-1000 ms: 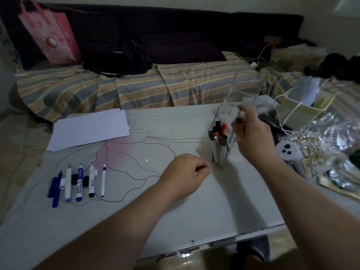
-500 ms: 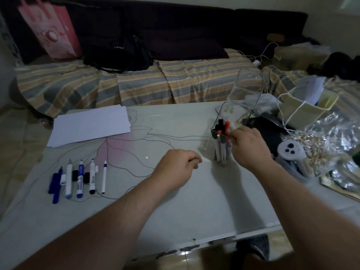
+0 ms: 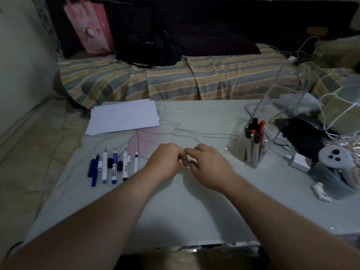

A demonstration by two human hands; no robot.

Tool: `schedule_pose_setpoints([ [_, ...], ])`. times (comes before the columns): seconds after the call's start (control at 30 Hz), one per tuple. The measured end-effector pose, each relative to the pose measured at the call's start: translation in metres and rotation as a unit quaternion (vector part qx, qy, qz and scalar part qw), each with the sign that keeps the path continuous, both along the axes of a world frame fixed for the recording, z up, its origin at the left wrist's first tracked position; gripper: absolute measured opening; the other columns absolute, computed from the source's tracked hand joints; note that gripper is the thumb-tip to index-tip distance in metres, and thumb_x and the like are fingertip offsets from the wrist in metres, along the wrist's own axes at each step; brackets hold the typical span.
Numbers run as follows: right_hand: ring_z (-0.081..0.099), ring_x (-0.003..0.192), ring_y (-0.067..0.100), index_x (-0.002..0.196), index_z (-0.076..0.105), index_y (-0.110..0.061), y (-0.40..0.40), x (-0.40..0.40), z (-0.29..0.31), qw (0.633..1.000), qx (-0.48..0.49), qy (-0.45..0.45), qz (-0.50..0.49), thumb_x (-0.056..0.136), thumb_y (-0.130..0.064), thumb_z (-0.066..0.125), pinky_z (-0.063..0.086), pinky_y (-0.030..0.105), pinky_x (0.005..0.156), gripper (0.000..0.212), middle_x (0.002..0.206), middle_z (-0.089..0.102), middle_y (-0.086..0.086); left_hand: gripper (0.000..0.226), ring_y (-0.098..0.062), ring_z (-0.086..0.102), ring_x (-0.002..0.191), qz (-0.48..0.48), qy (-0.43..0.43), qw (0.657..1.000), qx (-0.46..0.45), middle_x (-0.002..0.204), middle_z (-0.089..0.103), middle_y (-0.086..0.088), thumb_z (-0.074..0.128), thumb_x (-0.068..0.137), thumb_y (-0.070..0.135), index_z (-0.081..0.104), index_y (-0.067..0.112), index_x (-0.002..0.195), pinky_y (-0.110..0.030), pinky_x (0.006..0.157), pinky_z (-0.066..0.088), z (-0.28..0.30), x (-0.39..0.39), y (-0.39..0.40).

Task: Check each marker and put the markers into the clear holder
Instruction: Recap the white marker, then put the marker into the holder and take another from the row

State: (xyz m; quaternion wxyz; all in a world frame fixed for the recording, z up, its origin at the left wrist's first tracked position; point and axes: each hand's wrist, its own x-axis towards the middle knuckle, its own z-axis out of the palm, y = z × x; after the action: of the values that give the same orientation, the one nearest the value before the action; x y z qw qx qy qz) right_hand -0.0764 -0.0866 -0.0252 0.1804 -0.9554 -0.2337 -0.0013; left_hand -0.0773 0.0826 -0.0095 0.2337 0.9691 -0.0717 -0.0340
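Note:
Both hands meet over the middle of the white table [image 3: 175, 211]. My left hand [image 3: 165, 160] is curled into a loose fist. My right hand [image 3: 208, 164] has its bent fingers touching the left hand's fingertips. Nothing shows between them. The clear holder [image 3: 262, 152] stands to the right of my right hand, apart from it, with several markers upright inside, red and black caps on top. Several more markers [image 3: 115, 166] lie in a row left of my left hand, uncapped, with loose caps between them.
A stack of white paper [image 3: 124, 117] lies at the table's far left. The right end is crowded: a clear plastic box [image 3: 288, 106], a white controller [image 3: 335, 158], bags and cables. A striped sofa [image 3: 175, 80] runs behind the table.
My right hand has left the clear holder and moved left to meet my left hand at the table's middle. The view has shifted to the left.

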Motion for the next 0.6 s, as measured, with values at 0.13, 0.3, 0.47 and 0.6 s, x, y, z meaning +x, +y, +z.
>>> schedule_pose_setpoints([
  [0.13, 0.047, 0.119, 0.029, 0.143, 0.042, -0.045, 0.033, -0.005, -0.012, 0.997, -0.037, 0.059, 0.037, 0.095, -0.034, 0.047, 0.049, 0.044, 0.096, 0.050, 0.131, 0.050, -0.001, 0.030, -0.024, 0.056, 0.109, 0.132, -0.062, 0.985, 0.096, 0.111, 0.069, 0.005, 0.060, 0.086, 0.016, 0.077, 0.035, 0.101, -0.034, 0.092, 0.047, -0.008, 0.004, 0.060],
  [0.3, 0.045, 0.121, 0.031, 0.145, 0.041, -0.038, 0.072, -0.018, -0.026, 0.993, -0.037, 0.069, 0.089, 0.095, -0.032, 0.048, 0.048, 0.045, 0.095, 0.051, 0.136, 0.046, 0.001, 0.027, -0.029, 0.045, 0.114, 0.237, -0.017, 0.945, 0.226, 0.124, 0.062, 0.002, 0.054, 0.096, 0.038, 0.071, 0.043, 0.115, -0.040, 0.092, 0.042, -0.013, 0.005, 0.115],
  [0.47, 0.035, 0.125, 0.034, 0.147, 0.036, -0.036, 0.109, -0.036, -0.040, 0.987, -0.066, 0.051, 0.135, 0.096, -0.044, 0.045, 0.041, 0.052, 0.097, 0.052, 0.145, 0.035, 0.006, 0.038, -0.033, 0.039, 0.120, 0.247, 0.081, 0.929, 0.265, 0.130, 0.053, -0.003, 0.057, 0.085, 0.044, 0.066, 0.047, 0.122, -0.043, 0.097, 0.035, -0.021, 0.001, 0.125],
  [0.6, 0.026, 0.133, 0.039, 0.152, 0.021, -0.042, 0.128, -0.037, -0.053, 0.986, -0.099, 0.029, 0.129, 0.098, -0.051, 0.035, 0.030, 0.058, 0.102, 0.057, 0.157, 0.021, 0.009, 0.039, -0.031, 0.039, 0.119, 0.243, 0.107, 0.922, 0.282, 0.125, 0.054, -0.002, 0.063, 0.080, 0.045, 0.066, 0.045, 0.120, -0.042, 0.087, 0.032, -0.025, 0.004, 0.124],
])
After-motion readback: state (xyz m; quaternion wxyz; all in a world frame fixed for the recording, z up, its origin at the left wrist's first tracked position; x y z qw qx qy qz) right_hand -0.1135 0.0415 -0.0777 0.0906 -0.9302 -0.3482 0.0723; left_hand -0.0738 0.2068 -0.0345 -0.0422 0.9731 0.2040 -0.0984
